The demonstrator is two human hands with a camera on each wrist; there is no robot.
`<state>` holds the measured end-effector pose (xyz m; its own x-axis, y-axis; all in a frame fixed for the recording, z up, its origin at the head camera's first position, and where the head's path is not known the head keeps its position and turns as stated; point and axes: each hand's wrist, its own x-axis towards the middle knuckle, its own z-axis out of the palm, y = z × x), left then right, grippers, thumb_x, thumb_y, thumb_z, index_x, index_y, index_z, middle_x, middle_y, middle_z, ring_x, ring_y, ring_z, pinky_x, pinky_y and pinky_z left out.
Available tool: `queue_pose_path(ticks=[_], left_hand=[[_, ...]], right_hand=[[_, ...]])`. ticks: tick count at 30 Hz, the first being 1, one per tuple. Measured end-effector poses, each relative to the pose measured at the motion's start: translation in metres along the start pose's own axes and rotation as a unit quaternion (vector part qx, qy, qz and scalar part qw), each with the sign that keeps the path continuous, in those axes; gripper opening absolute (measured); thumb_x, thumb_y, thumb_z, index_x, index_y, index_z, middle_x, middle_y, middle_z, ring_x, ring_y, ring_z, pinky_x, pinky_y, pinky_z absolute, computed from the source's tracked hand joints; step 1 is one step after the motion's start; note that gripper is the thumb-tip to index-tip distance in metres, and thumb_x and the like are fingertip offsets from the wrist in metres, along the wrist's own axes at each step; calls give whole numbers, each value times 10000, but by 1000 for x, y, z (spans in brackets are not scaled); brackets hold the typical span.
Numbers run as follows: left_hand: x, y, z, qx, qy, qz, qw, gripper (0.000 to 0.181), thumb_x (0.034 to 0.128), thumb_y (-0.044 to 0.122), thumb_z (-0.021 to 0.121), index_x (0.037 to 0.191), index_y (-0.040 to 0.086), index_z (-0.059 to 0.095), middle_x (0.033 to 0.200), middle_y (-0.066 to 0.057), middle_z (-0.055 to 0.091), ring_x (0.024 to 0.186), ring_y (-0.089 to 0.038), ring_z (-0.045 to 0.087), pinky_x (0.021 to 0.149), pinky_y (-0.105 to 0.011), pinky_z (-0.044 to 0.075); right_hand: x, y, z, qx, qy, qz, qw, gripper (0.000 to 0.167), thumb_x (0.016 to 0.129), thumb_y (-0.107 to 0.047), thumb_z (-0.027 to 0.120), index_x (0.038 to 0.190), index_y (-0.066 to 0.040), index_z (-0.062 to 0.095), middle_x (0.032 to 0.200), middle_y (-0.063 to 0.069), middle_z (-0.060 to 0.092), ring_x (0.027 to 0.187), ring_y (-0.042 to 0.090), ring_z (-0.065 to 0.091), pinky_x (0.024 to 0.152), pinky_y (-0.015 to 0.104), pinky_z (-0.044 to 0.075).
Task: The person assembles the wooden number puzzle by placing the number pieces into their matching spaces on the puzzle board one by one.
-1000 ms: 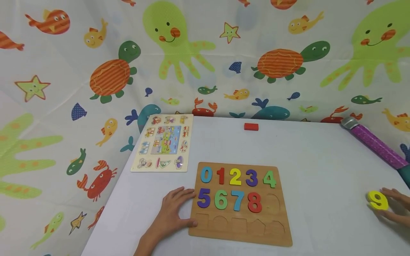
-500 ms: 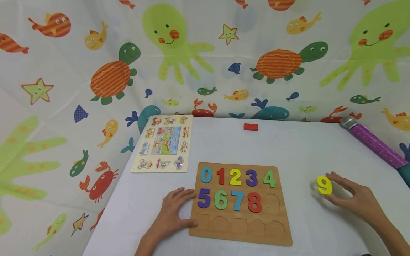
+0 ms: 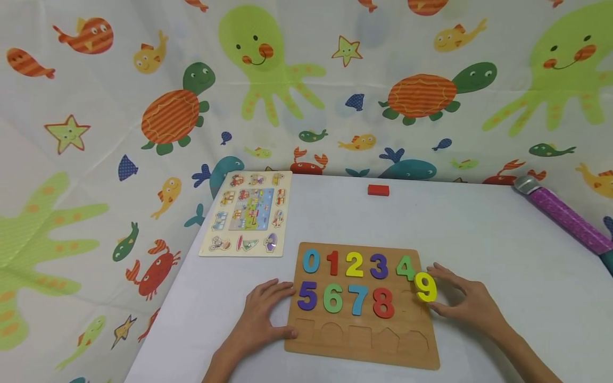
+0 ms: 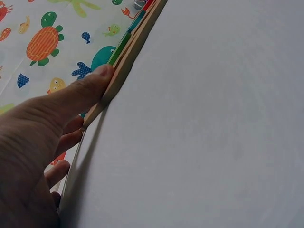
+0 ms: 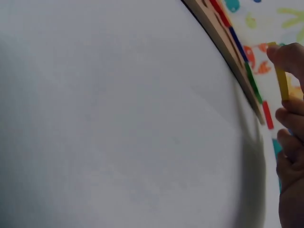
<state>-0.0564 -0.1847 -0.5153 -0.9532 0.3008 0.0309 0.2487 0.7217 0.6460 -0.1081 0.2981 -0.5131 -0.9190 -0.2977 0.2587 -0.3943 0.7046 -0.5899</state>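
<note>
My right hand point(image 3: 471, 307) pinches a yellow number 9 piece point(image 3: 425, 287) between thumb and fingers. It hangs tilted over the right edge of the wooden number board point(image 3: 345, 359), partly covering the recess beside the red 8 point(image 3: 383, 303). In the right wrist view the yellow piece point(image 5: 282, 83) shows edge-on. My left hand point(image 3: 262, 314) rests against the board's left edge, thumb and fingertips spread apart and touching it; the left wrist view shows the thumb point(image 4: 80, 95) along that edge. Number pieces 0 to 8 sit in the board's two upper rows.
Below the numbers runs a row of shape recesses point(image 3: 360, 338). A picture puzzle board point(image 3: 241, 250) lies at the back left. A small red block point(image 3: 378, 190) is near the back edge, and a purple glittery tube with a silver end point(image 3: 565, 216) lies at the right. A sea-creature-print cloth point(image 3: 335, 32) hangs behind.
My right hand has carried the yellow 9 leftward from the far right of the table to the board's right edge. My left hand has stayed at the board.
</note>
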Motion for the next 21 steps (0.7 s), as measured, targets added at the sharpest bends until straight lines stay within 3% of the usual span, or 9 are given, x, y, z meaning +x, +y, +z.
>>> queue_pose_path(ticks=[4,7,11,12,13,15,19,20,21], left_hand=[[1,0,0,23,-5,8,10000,857,657,675,790,1384,273,579,1451,146,481,1420,-222,273,1122,-543,143],[1,0,0,55,23,26,10000,857,654,677,790,1381,273,582,1449,145,484,1418,-221,278,1121,-541,148],[0,0,1,53,52,44,10000,860,649,672,797,1378,267,586,1446,143,489,1416,-219,281,1118,-541,152],[0,0,1,55,62,51,10000,858,650,675,795,1375,266,588,1444,143,489,1415,-220,283,1117,-546,156],[0,0,1,53,60,49,10000,859,650,673,797,1375,264,589,1444,143,490,1415,-220,283,1117,-546,155],[1,0,1,49,66,55,10000,859,650,672,798,1376,263,588,1444,145,489,1415,-220,284,1117,-548,155],[0,1,0,12,39,35,10000,863,647,656,810,1381,262,585,1449,145,485,1419,-218,275,1121,-538,145],[0,0,0,0,35,27,10000,864,646,654,812,1381,263,584,1450,146,484,1419,-216,272,1121,-535,143],[0,0,0,-10,24,20,10000,865,645,652,814,1383,263,583,1452,146,482,1421,-213,269,1122,-531,139]], right_hand=[[-3,-7,11,81,-17,-9,10000,725,616,-257,956,1274,-184,662,1333,144,605,1279,-33,389,982,40,238],[-6,-11,16,92,-89,105,9999,711,639,-285,945,1283,-181,662,1342,149,597,1302,180,486,998,59,244],[-8,-17,20,57,-255,277,9993,701,677,-354,920,1305,-195,652,1375,134,574,1243,426,516,1056,276,372],[-9,-18,21,69,-277,297,9992,704,674,-363,920,1304,-200,652,1382,125,570,1242,430,515,1058,285,372],[-9,-19,21,76,-293,282,9991,709,672,-359,922,1306,-199,650,1387,126,565,1241,436,514,1050,369,399],[-11,-20,23,62,-304,231,9993,706,670,-357,923,1302,-201,649,1392,131,561,1237,438,517,1063,306,376],[-13,-22,25,58,-286,163,9994,705,655,-343,932,1290,-217,652,1401,145,550,1241,443,511,1054,388,404],[-13,-22,26,40,-285,157,9995,704,653,-345,933,1287,-221,653,1405,143,547,1245,442,508,1066,327,381],[-14,-22,26,27,-286,149,9995,708,647,-341,936,1285,-225,653,1409,143,543,1248,442,506,1065,351,388]])
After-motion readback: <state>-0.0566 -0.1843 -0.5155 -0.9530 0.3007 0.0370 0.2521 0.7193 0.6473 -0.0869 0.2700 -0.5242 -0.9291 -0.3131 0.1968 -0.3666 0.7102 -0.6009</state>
